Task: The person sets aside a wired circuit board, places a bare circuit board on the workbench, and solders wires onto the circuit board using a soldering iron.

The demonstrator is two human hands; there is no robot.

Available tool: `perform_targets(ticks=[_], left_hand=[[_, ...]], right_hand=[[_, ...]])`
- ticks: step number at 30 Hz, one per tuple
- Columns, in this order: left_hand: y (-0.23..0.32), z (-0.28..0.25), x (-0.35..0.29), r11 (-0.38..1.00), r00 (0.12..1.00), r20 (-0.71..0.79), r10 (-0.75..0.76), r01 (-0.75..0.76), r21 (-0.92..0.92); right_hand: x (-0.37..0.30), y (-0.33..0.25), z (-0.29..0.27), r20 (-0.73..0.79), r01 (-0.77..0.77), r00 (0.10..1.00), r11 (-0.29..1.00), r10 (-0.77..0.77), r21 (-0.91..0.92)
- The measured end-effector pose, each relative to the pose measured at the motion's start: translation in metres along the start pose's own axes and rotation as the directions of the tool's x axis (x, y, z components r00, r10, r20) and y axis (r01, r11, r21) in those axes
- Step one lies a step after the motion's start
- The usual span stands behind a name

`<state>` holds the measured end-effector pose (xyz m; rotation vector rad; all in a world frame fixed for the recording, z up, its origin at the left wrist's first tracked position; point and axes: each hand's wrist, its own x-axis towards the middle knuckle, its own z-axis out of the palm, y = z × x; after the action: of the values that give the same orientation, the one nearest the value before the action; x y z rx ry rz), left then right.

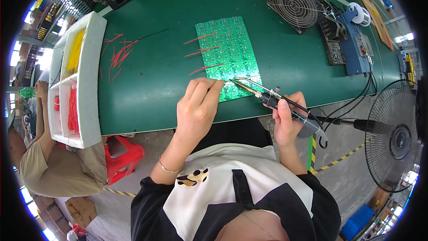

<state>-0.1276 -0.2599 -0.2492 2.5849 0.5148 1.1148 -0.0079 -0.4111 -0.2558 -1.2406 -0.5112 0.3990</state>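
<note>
1. Soldering near the lower edge of the green rectangular circuit-board panel (236,40) seems in hand; thin red wires (206,68) cross its left edge.
2. Left hand (198,107): fingertips pinched together beside the tip; what they hold is too small to tell. Right hand (285,130): wrapped around a black-and-grey soldering iron (270,99).
3. Next likely calls for steady fingertips, clear of heat.
4. Beneath: dark green tabletop (151,69); leftward, a white foam box (92,76).
5. Beyond: round black floor fan (400,140), grey floor (345,147).

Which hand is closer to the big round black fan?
Right: the right hand, gripping the soldering iron, is left of the black fan; the left hand is farther left, at the green board.
</note>
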Motion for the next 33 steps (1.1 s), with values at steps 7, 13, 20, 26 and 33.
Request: perform_targets(ticks=[7, 13, 20, 26, 33], left_hand=[[-0.001, 0.0, -0.001, 1.0, 1.0, -0.006, 0.008, -0.008, 0.008], [-0.004, 0.001, -0.003, 0.999, 1.0, 0.0, 0.029, -0.029, 0.034], [-0.003, 0.001, -0.004, 0.995, 0.998, 0.031, 0.052, -0.055, 0.08], [-0.001, -0.002, -0.001, 0.993, 0.996, 0.077, 0.046, -0.054, 0.108], [0.0, -0.003, -0.002, 0.991, 0.996, 0.082, 0.047, -0.057, 0.122]], right_hand=[[-0.001, -0.001, -0.001, 0.0, -0.014, 1.0, 0.999, 0.014, -0.031], [-0.002, -0.001, 0.001, -0.004, -0.014, 1.0, 0.999, 0.013, -0.035], [-0.001, 0.001, -0.004, 0.067, 0.035, 0.997, 0.995, -0.029, -0.089], [-0.001, 0.001, -0.01, 0.162, 0.084, 0.985, 0.989, -0.064, -0.119], [-0.002, -0.002, -0.007, 0.201, 0.106, 0.977, 0.981, -0.073, -0.159]])
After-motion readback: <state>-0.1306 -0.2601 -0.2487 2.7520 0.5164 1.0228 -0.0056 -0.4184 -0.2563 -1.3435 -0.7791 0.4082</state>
